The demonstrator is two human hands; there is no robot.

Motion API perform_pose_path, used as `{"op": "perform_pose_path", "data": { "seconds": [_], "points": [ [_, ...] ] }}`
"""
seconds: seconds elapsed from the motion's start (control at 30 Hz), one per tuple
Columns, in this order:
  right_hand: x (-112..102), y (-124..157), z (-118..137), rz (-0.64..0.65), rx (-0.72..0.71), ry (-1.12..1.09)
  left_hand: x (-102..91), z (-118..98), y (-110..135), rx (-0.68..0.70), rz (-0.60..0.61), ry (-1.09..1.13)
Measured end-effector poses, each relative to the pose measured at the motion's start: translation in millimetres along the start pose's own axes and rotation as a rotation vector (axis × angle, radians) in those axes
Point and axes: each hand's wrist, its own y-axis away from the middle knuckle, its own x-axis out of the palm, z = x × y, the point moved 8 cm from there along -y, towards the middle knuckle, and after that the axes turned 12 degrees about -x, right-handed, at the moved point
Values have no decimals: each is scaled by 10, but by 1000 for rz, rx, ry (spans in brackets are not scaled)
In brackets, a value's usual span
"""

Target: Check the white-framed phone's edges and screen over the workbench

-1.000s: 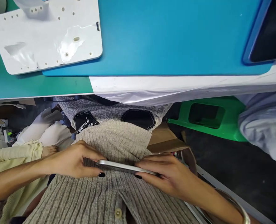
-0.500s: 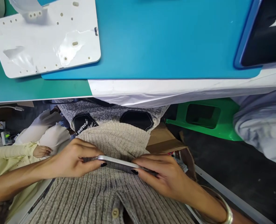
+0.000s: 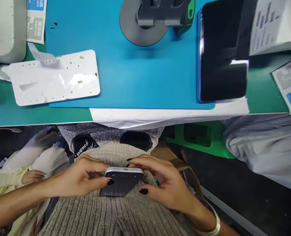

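Note:
Both my hands hold a phone (image 3: 121, 182) with a silver frame low over my lap, below the table edge. My left hand (image 3: 83, 175) grips its left side, thumb lying on the dark face. My right hand (image 3: 164, 185) grips the right side, fingers curled over the top edge and thumb on the face. The phone's short end with its port faces the table. A grey ribbed sweater (image 3: 111, 216) lies under it.
On the table lie a blue mat (image 3: 126, 78), a white perforated plate (image 3: 54, 77) at left, a round grey stand (image 3: 150, 19) at the back and a dark blue-edged tablet (image 3: 221, 52) at right. A green stool (image 3: 199, 137) stands underneath. Another person's sleeve and hand (image 3: 29, 177) are at lower left.
The phone has turned from lying sideways between my hands to pointing its short end at the table. The view has tipped up, showing more of the table.

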Motion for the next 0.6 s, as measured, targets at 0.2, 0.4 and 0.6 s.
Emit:
{"op": "perform_pose_path", "data": {
  "seconds": [0.2,0.4,0.6],
  "points": [
    [44,-304,239,79,-70,136,3,-18,21,12,-19,-48],
    [50,-301,270,48,-115,163,38,23,25,-38,-3,0],
    [-103,-87,121,-10,-129,37,242,-10,-26,78,-26,-14]
  ]
}}
